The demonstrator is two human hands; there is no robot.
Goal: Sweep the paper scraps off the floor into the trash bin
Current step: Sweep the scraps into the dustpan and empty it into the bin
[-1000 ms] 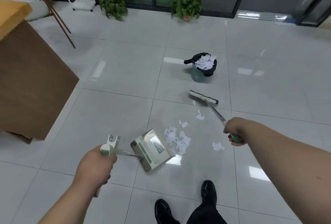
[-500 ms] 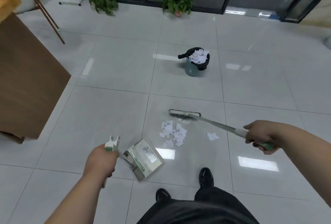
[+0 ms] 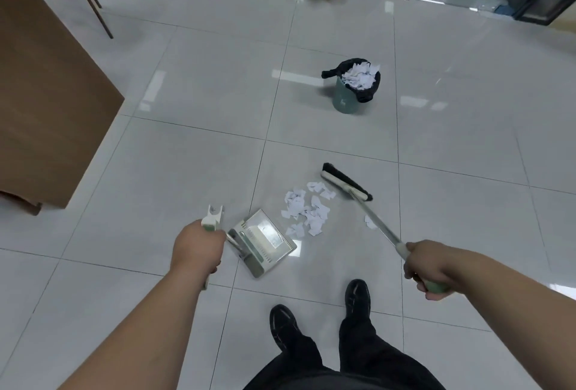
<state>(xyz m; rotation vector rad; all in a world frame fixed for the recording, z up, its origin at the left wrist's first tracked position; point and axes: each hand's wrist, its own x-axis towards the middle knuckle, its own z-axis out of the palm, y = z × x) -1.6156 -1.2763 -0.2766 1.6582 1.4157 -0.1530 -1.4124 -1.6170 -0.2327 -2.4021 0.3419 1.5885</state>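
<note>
Both hands are closed round handles: the left hand (image 3: 198,248) wraps the upright handle of the dustpan (image 3: 263,241), and the right hand (image 3: 428,265) grips the green end of the broom (image 3: 347,184), fingers curled under the shaft.

Each tool sits where it does for a reason. The dustpan lies flat on the floor (image 3: 193,171) with its open lip turned toward the scraps (image 3: 307,212), which lie in a loose pile just beyond that lip, so the pan is set as the catcher. The broom slants down and away from the right hand, and its head rests on the far side of the pile, bristles touching or nearly touching the outermost pieces. That puts the pile between head and pan, so a pull toward the body should drive the paper in. The long grip near the shaft's end gives reach without stooping (the person stands upright, shoes (image 3: 357,296) just behind the pan).

One stray scrap (image 3: 370,222) lies apart from the pile, beside the shaft on its right, outside the line of the head; I judge it will need a separate stroke.

The bin (image 3: 352,87) stands well apart, further out on the tiles, its black liner (image 3: 364,95) folded over the rim and white paper heaped to the top. By that I judge the task partly done: some paper is binned, this pile is gathered but not yet in the pan, and the carry to the bin is to come. With the bin that full, tipping more in could spill some over the rim.

A wooden desk (image 3: 46,93) stands at the left, clear of the work.
</note>
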